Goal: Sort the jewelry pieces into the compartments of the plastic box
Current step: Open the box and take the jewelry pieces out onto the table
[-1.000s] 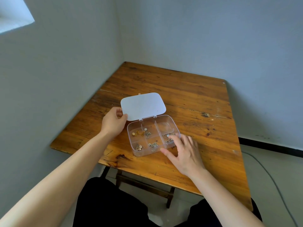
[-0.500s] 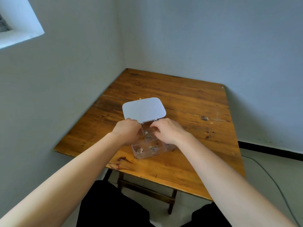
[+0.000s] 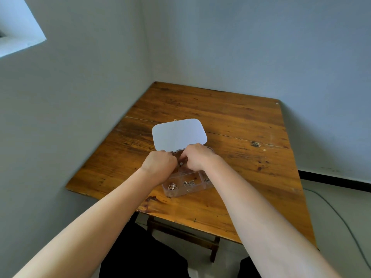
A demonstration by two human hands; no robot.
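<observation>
A clear plastic box (image 3: 180,193) with several compartments sits on the wooden table (image 3: 230,121), its white lid (image 3: 178,135) hinged open and leaning back. Small silvery jewelry pieces lie in the front compartments: one cluster on the left (image 3: 172,186), one in the middle (image 3: 189,183), one on the right (image 3: 206,179). My left hand (image 3: 158,163) and my right hand (image 3: 197,157) are curled over the back compartments, fingertips nearly meeting. A tiny silvery piece (image 3: 181,163) shows between them; the fingers hide which hand grips it.
A small gold-coloured bit (image 3: 175,120) lies on the table just behind the lid's far edge. The table stands in a corner, with walls at its left and far sides. A cable (image 3: 341,217) runs over the floor at the right. My dark-clothed legs are below the near edge.
A second ago my left hand held the box's left side and my right hand rested flat at its front right. Both hands have since closed in over the back compartments. The view tilted up.
</observation>
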